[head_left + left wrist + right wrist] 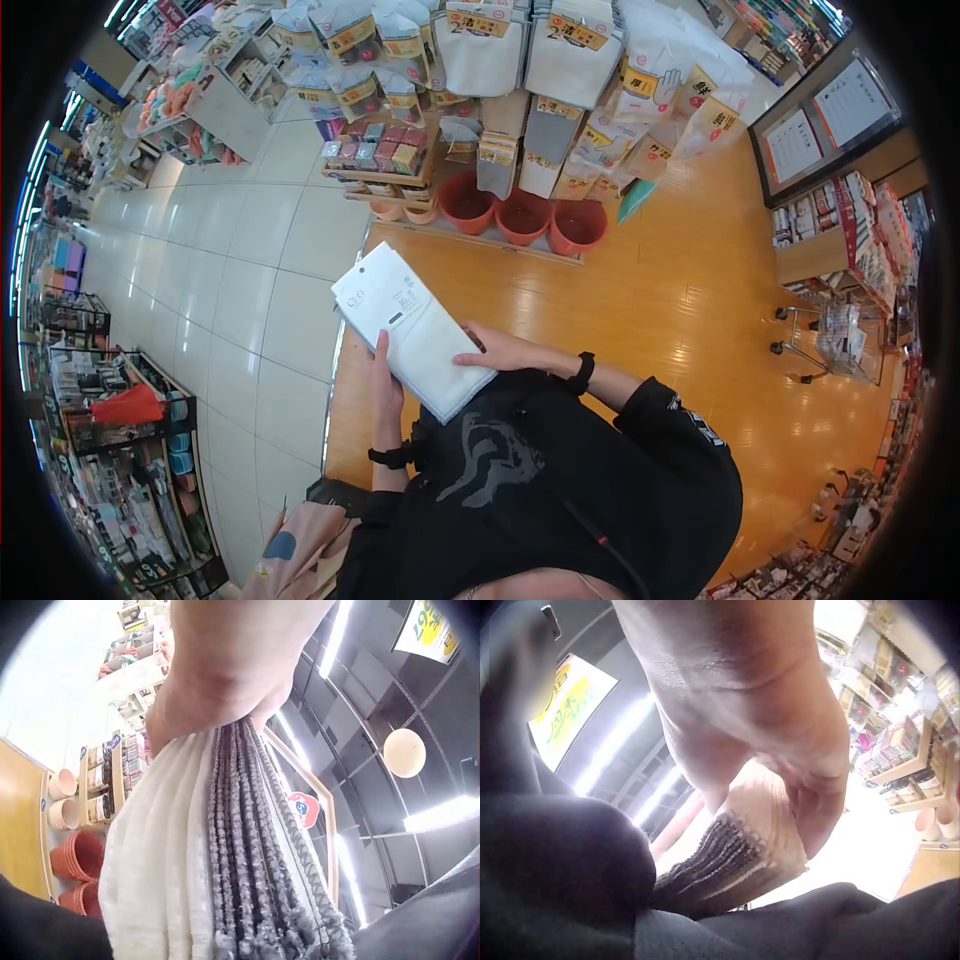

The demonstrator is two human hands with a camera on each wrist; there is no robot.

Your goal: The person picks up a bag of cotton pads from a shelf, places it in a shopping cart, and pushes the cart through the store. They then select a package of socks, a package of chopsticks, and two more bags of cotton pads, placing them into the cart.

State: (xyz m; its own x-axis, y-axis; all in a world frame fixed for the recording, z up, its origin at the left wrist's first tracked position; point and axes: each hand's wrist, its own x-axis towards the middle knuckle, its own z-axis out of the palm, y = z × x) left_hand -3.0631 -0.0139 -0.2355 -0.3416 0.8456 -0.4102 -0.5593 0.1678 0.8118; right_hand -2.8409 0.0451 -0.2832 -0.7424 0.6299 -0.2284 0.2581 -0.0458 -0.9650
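Observation:
Both hands hold a thick stack of folded towels (415, 335) in front of the body, tilted, its upper end toward the display. The top face is white, with small grey print and a hole near the upper corner. My left hand (387, 380) grips the left long side, thumb on top, its fingers hidden underneath. On the right edge my right hand (498, 350) grips with its thumb laid over the white face. In the left wrist view the towels (187, 847) show white and grey layered edges. The right wrist view has the layers (739, 840) between thumb and fingers.
Ahead stands a display of hanging packaged towels (485, 55) and gloves, with red pots (523, 215) at its foot. A shopping cart (845, 335) is at the right. Shelves (130, 450) line the lower left, near a pinkish cloth bag (305, 545).

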